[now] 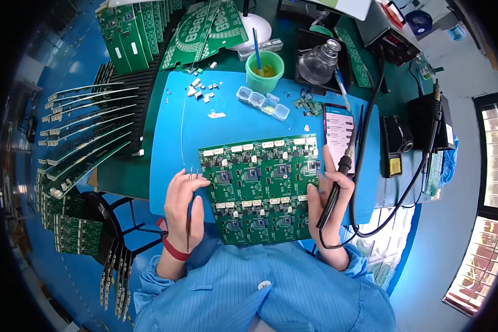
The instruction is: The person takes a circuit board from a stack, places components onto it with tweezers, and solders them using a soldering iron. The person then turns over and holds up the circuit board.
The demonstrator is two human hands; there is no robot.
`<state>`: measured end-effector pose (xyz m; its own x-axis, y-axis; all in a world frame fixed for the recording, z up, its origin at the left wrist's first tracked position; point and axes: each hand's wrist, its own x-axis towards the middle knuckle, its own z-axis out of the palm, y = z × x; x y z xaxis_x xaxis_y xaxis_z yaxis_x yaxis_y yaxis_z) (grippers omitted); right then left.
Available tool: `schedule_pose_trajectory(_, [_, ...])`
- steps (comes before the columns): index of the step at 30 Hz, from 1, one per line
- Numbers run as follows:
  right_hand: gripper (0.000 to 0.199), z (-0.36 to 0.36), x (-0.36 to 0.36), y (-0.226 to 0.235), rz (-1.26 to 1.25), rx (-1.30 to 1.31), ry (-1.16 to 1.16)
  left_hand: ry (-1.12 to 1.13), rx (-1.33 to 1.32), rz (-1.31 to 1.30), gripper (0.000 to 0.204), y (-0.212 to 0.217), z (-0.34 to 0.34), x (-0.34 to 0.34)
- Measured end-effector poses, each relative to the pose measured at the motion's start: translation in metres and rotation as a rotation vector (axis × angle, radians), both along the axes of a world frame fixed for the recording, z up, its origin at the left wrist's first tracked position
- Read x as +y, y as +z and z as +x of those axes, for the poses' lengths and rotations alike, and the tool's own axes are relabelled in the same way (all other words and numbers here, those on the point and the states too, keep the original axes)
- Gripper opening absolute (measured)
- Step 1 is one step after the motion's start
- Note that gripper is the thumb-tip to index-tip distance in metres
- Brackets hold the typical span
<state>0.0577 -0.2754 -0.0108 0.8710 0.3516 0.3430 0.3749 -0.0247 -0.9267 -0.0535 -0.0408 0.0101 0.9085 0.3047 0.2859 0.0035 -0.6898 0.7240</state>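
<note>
A green circuit board panel (260,188) with several small modules lies on a blue mat (171,138) in front of me. My left hand (183,205) rests at the panel's left edge and holds thin tweezers (188,221) that point down toward my wrist. My right hand (327,207) touches the panel's right edge and grips a black soldering iron (335,191), its cable trailing off to the right. A thin solder wire (182,133) runs up the mat from near my left hand.
A phone (338,130) lies right of the panel. Behind it sit a green cup (264,72), a clear compartment box (263,102), loose white connectors (202,88) and a glass flask (318,61). Racks of green boards (83,138) stand left; a soldering station (429,124) stands right.
</note>
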Motion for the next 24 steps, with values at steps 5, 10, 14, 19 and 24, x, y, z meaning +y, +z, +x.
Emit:
schedule_pose_trajectory(5, [0.039, 0.015, 0.016, -0.007, -0.014, -0.026, 0.052, 0.006, 0.028, 0.267, 0.022, -0.022, -0.007, 0.002])
schedule_pose_trajectory(10, [0.043, 0.016, 0.017, -0.017, -0.166, -0.063, 0.093, 0.002, 0.095, 0.307, 0.022, -0.024, -0.011, 0.005])
schedule_pose_trajectory(14, [0.048, 0.014, 0.018, -0.018, -0.156, -0.059, 0.107, -0.025, 0.143, 0.303, 0.026, -0.02, -0.014, 0.009])
schedule_pose_trajectory(19, [0.05, 0.016, 0.021, -0.007, -0.184, -0.038, 0.102, -0.308, 0.236, 0.319, 0.061, 0.0, -0.02, 0.007])
schedule_pose_trajectory(24, [0.05, 0.018, 0.021, -0.009, -0.241, -0.037, 0.117, -0.491, 0.335, 0.291, 0.079, 0.001, -0.02, -0.003])
